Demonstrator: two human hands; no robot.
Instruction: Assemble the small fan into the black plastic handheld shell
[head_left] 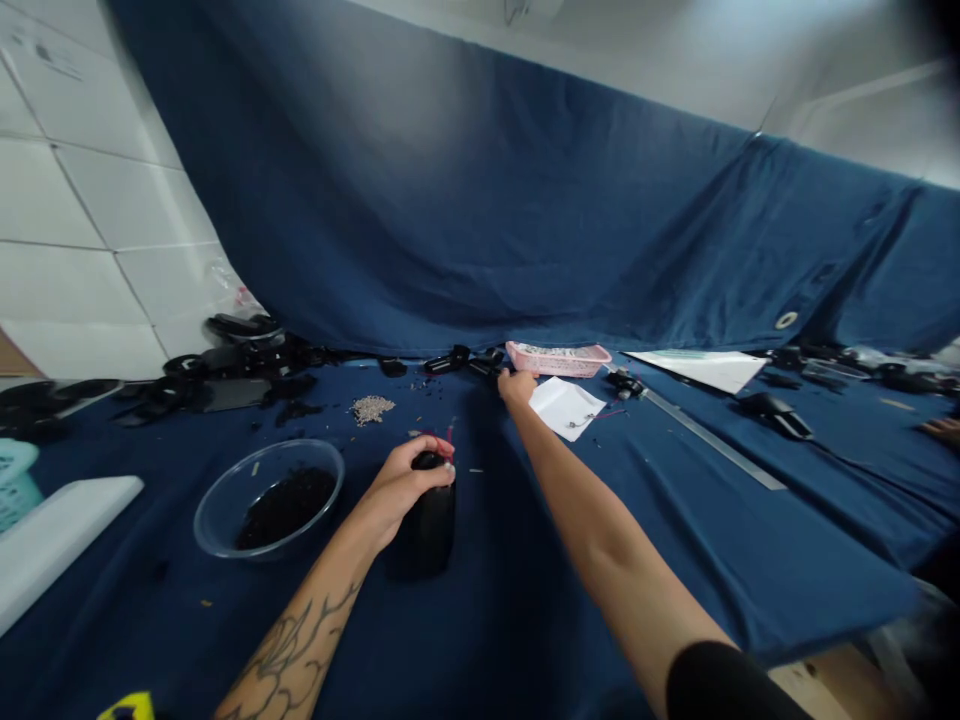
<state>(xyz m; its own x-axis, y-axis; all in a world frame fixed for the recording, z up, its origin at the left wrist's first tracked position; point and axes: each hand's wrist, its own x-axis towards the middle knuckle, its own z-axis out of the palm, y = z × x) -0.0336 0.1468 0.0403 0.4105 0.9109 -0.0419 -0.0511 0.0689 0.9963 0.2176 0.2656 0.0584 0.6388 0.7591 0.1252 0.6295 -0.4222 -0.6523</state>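
Black bottle [429, 525] stands upright near the middle of the blue-draped surface [675, 540], close in front of me, with my left hand [401, 487] wrapped over its cap end, fingers curled around the top where a bit of red shows. My right hand [517, 385] is far from it, stretched to the back edge of the surface, where the cloth climbs into a backdrop. There it rests with fingers bent, touching or just beside small black parts [469, 360] and the near left corner of a pink basket [559, 358]; I cannot tell whether it grips anything. The relation that counts: the bottle lies near and to the left, its long axis vertical, held from above by the left hand, while the right arm runs diagonally past it on the right toward the basket, well apart from the bottle. A white sheet [564, 405] lies just right of the outstretched hand. Left of the bottle sits a clear bowl [225, 510] holding dark bits, and behind it a small pile of pale grains [372, 407]. A heap of black parts [240, 370] crowds the far left, and a long metal ruler [712, 445] angles across the right side. A white board [52, 540] lies at the left edge.
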